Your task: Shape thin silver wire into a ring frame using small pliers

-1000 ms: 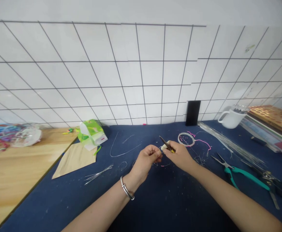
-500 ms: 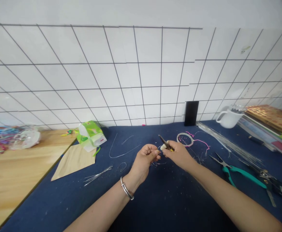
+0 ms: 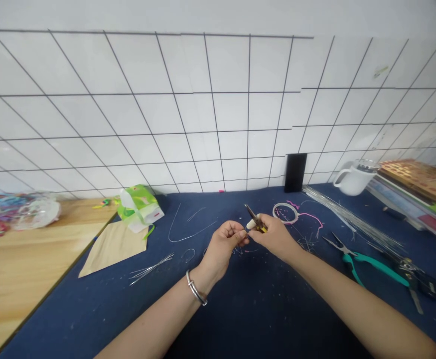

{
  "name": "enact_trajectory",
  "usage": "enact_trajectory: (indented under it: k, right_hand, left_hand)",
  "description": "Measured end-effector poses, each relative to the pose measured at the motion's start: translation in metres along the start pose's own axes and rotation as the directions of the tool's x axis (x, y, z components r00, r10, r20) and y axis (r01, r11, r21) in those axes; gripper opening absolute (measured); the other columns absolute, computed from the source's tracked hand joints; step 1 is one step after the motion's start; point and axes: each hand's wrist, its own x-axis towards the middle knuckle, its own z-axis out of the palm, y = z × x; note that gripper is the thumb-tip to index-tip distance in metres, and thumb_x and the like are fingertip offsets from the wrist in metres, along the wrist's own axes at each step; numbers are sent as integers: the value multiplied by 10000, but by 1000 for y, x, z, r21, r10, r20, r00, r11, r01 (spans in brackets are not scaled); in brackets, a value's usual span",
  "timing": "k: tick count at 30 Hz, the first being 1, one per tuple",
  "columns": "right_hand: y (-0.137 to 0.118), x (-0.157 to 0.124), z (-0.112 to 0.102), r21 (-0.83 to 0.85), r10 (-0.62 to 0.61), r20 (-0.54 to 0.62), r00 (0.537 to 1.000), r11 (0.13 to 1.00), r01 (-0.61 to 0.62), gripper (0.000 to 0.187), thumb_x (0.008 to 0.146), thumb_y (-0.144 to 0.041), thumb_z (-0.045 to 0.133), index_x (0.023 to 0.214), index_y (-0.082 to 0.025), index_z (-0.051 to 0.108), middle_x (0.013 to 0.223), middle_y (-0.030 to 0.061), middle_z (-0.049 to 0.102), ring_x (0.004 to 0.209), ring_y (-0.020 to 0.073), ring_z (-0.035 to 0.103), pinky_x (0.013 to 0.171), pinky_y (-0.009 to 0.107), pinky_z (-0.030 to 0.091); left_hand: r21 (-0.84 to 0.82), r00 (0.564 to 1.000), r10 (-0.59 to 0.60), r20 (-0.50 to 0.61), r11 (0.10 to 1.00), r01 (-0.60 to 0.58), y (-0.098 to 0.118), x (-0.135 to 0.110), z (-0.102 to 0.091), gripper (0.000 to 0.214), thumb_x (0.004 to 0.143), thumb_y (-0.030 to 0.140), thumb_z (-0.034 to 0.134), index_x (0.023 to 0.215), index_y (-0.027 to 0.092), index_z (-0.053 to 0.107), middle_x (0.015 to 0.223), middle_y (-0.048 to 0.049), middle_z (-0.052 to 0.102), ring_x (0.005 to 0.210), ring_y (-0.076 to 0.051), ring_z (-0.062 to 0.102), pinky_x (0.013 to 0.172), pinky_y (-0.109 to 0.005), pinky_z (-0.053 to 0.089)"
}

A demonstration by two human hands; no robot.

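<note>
My two hands meet above the middle of the dark blue cloth. My right hand is closed around a small pair of pliers with yellow grips, the dark jaws pointing up and left. My left hand, with a silver bangle on its wrist, pinches something tiny right at the pliers' jaws; it is too small to name. Bits of thin wire and pink thread lie on the cloth just under my fingers.
Teal-handled pliers and another dark tool lie right. A wire coil, pink thread, a long wire bundle, a white mug and stacked boards sit behind. Left: cut wires, brown paper, green packet, wooden tabletop.
My hands have stayed together and shifted only slightly up in view as my head moved; the grip on the pliers is unchanged.
</note>
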Motion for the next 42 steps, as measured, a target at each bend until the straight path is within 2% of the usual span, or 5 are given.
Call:
enact_trajectory:
  k: [11, 19, 27, 37, 42]
  right_hand:
    - [-2, 0, -3, 14, -6, 1, 1000, 1000, 6, 139, 687, -170, 501, 808, -174, 569, 708, -17, 584, 642, 119, 527, 600, 229, 403]
    - [-6, 2, -13, 37, -17, 14, 1000, 999, 16, 136, 689, -166, 498, 803, -175, 572, 711, -15, 591, 667, 124, 543, 627, 239, 415]
    - [-7, 0, -10, 78, 17, 35, 999, 997, -19, 157, 691, -179, 509, 834, -171, 573, 725, -5, 603, 664, 129, 555, 621, 243, 428]
    - [-18, 0, -10, -44, -25, 6, 1000, 999, 25, 138, 720, -212, 506, 830, -172, 578, 732, -8, 606, 673, 129, 557, 633, 243, 413]
    - [-30, -1, -9, -94, -60, -30, 998, 994, 57, 125, 728, -271, 534, 802, -181, 581, 700, -18, 590, 664, 131, 536, 628, 245, 392]
  left_hand:
    - [-164, 999, -46, -24, 986, 41, 3, -2, 4, 175, 719, 223, 667, 826, 167, 540, 707, 1, 622, 698, -131, 621, 672, -248, 457]
    - [-172, 992, -70, 109, 981, 88, 15, -1, 0, 241, 680, 167, 705, 877, 142, 569, 827, -62, 663, 807, -161, 631, 772, -291, 461]
    - [-152, 998, -62, 25, 986, 65, 13, -1, -1, 187, 652, 161, 717, 783, 139, 585, 758, -45, 663, 751, -157, 635, 718, -278, 472]
    - [-103, 999, 1, 51, 995, 4, 20, -1, -4, 136, 696, 165, 671, 800, 125, 592, 752, -59, 660, 712, -142, 618, 665, -248, 453]
    - [-14, 992, 123, 25, 992, -123, 34, -2, -8, 109, 702, 181, 662, 764, 130, 588, 701, -37, 634, 668, -128, 590, 634, -235, 435]
